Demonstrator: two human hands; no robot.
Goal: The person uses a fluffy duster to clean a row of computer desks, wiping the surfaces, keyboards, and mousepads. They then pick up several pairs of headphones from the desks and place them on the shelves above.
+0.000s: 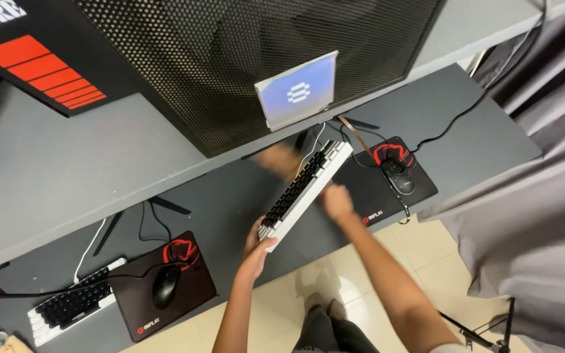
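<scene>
Gripping tilted keyboard (305, 193) low end: left hand (256, 252) fingers clenched; right hand (337, 201) beside edge, fingers' state unclear.

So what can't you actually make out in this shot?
- Head view: the orange smear behind the lifted keyboard is motion-blurred, unidentifiable.
- The left hand's fingers are hidden under the keyboard's end.
- The right hand is blurred; grip unclear.
- The second keyboard is partly covered by its mouse pad.
</scene>
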